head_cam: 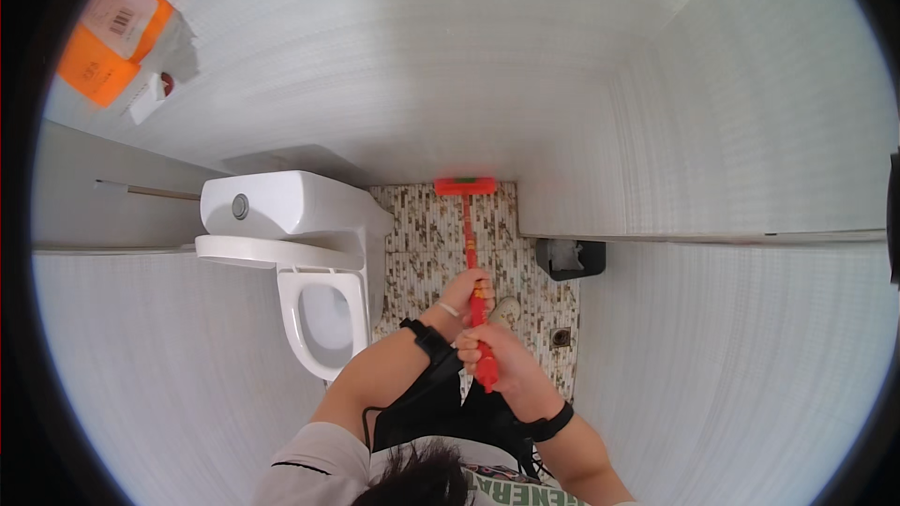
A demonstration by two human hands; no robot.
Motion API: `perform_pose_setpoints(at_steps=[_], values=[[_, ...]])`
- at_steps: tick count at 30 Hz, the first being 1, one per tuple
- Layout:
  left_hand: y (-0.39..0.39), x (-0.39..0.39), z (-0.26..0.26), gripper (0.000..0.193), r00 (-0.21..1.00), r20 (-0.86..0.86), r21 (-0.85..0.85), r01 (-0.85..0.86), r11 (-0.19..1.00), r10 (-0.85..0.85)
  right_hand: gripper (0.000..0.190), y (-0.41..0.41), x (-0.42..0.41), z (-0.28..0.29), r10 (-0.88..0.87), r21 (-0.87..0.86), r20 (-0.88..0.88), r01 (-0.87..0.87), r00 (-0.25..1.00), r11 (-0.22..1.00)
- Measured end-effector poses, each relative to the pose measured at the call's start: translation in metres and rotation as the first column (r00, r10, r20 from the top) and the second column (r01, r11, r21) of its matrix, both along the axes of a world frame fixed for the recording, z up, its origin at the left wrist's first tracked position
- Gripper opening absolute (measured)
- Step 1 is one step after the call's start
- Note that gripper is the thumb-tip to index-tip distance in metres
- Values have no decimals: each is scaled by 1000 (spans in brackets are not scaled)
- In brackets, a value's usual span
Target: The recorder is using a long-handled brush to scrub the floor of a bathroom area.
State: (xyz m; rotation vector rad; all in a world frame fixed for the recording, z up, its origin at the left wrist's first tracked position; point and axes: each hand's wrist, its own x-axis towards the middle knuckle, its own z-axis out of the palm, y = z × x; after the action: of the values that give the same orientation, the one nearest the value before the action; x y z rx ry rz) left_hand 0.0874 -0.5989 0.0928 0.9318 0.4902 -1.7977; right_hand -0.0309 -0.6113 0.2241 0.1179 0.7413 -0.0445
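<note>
Both my hands grip the red handle (470, 239) of a long floor tool, a broom or mop with a wide red head (465, 187). My left hand (467, 293) is wrapped around the shaft lower down, nearer the head. Closer to my body, my right hand (492, 351) is closed around the upper part, with the handle's end sticking out below it. The head sits at the far edge of the tiled floor (415, 225), by the base of the wall. Its underside is hidden.
A white toilet (325, 316) with its lid raised stands at the left. To the right are a dark waste bin (590, 260) with a pale liner and a floor drain (560, 337). A thin stick (162, 192) is behind the cistern. Orange packaging (105, 63) is at the upper left wall.
</note>
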Motion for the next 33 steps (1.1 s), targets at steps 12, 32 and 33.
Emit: perform_pose_setpoints(at_steps=[12,32,33], values=[[28,-35,83,26,997,-38,-28,-61,998,60,8,38,-38,90,-209,113,36,204,977,972],[50,7,40,30,993,-96,43,-66,997,70,13,70,6,31,-181,-59,2,180,984,982],[48,3,37,29,979,-180,24,-96,995,99,13,70,9,29,-185,-56,-3,185,983,981]])
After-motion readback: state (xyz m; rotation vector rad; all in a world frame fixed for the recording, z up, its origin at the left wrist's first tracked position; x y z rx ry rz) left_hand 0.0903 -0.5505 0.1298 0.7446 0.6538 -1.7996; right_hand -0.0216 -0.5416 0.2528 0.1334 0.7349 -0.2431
